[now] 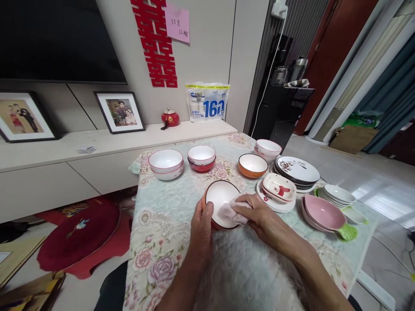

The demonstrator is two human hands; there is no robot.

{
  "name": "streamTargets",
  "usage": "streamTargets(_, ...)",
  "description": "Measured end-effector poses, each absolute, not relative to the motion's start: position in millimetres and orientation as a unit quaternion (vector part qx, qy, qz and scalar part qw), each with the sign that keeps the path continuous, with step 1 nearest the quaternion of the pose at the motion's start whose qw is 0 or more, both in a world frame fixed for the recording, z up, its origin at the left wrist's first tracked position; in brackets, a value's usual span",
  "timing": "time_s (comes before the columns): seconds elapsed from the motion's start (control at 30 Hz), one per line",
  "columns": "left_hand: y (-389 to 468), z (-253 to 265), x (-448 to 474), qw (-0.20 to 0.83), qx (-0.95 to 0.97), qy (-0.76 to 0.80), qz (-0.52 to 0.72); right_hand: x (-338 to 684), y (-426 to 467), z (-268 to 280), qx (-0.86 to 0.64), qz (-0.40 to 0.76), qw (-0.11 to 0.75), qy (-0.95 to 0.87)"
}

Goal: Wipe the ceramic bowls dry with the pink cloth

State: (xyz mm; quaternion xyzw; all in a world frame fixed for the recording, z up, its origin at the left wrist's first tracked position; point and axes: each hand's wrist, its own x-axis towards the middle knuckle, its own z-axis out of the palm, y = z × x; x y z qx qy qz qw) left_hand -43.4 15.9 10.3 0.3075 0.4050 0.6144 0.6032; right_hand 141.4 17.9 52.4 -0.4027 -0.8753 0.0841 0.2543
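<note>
My left hand (203, 222) grips the near-left side of an orange bowl (218, 194) with a white inside and a dark rim, thumb over the edge. The bowl is tilted towards me above the flowered tablecloth (165, 242). In my right hand (253, 209) is a bunched pale cloth (231, 211), pressed against the bowl's inside wall. A second orange bowl (253, 164) stands upright just beyond. Further left are a white bowl on a red one (201, 157) and a stack of white bowls with pink rims (166, 164).
At the right stand more white bowls (268, 147), patterned plates (300, 168), small rectangular dishes (279, 186), pink bowls (325, 212) and pale green dishes (339, 194). Behind the table runs a cabinet (129, 140) with framed photos. A red stool (81, 229) is at the left.
</note>
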Motion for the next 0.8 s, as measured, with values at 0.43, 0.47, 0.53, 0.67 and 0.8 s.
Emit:
streamTargets(0.43, 10.9, 5.7, -36.1, 0.614, 0.421, 0.386, 0.545, 138.6, 32.8, 23.4, -0.483, -0.053, 0.398, -0.778)
streamTargets(0.47, 10.3, 6.1, -35.5, 0.614, 0.432, 0.382, 0.539, 136.4, 29.6, 26.3, -0.463, -0.063, 0.394, -0.791)
streamTargets(0.53, 9.4, 5.8, -34.8, 0.617, 0.451, 0.374, 0.526, 130.8, 21.0, 34.2, -0.413, -0.067, 0.374, -0.828)
streamTargets(0.67, 8.2, 3.5, -33.9, 0.605, 0.484, 0.376, 0.508, 122.7, 6.0, 49.9, -0.354, -0.047, 0.301, -0.884)
streamTargets(0.8, 5.2, 1.4, -31.2, 0.595, 0.477, 0.380, 0.524, 132.1, 13.4, 50.6, -0.373, -0.037, 0.347, -0.860)
